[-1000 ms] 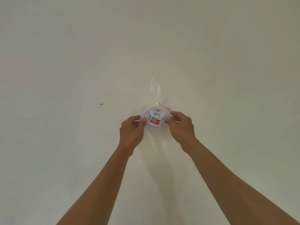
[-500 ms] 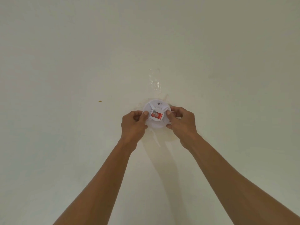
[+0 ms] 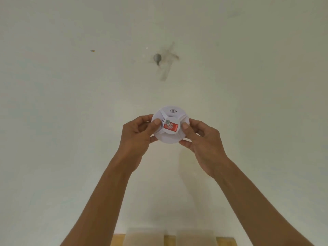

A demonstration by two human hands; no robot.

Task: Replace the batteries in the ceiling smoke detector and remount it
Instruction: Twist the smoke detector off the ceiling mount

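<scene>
A round white smoke detector (image 3: 170, 137) with a red sticker on its centre cap sits between both hands, held away from the ceiling. My left hand (image 3: 137, 134) grips its left rim, thumb on the face. My right hand (image 3: 202, 139) grips its right rim, thumb beside the sticker. On the ceiling above, the bare mounting spot (image 3: 157, 58) shows as a grey disc with strips of clear tape (image 3: 167, 68) crossing it.
The pale ceiling (image 3: 248, 68) fills most of the view, with a small brown mark (image 3: 92, 50) at the upper left. At the bottom edge a wooden frame (image 3: 170, 241) and pale panels are visible.
The detector has come off the ceiling and moved down with both hands, exposing the grey mounting spot and tape. The camera view has tilted, bringing the wooden frame into the bottom.
</scene>
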